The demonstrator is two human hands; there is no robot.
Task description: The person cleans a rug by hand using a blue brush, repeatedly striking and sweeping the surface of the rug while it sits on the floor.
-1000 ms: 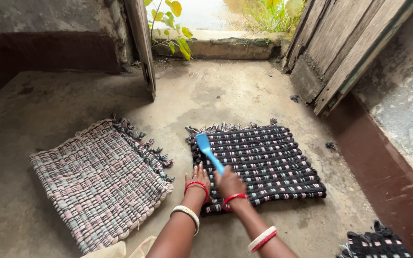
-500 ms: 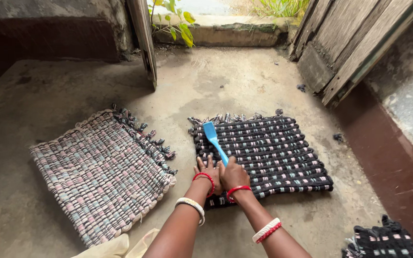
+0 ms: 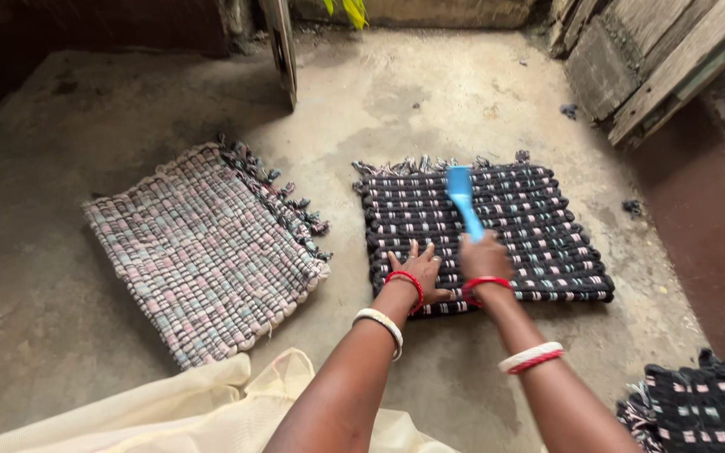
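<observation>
Head view: bare concrete floor (image 3: 430, 92), stained; wooden door (image 3: 631, 59) at right. Right hand (image 3: 484, 256) clamped on blue brush (image 3: 461, 197) over dark mat (image 3: 497, 222). Left hand (image 3: 417, 273) flat, fingers spread, on mat's near edge. Pale mat (image 3: 199, 247) lies to the left

You have one view only: the head camera, worn above the work and tilted steeply down and forward at the concrete floor (image 3: 430, 101). It sits close, with both forearms entering from the bottom edge. No second view overlaps this one.
</observation>
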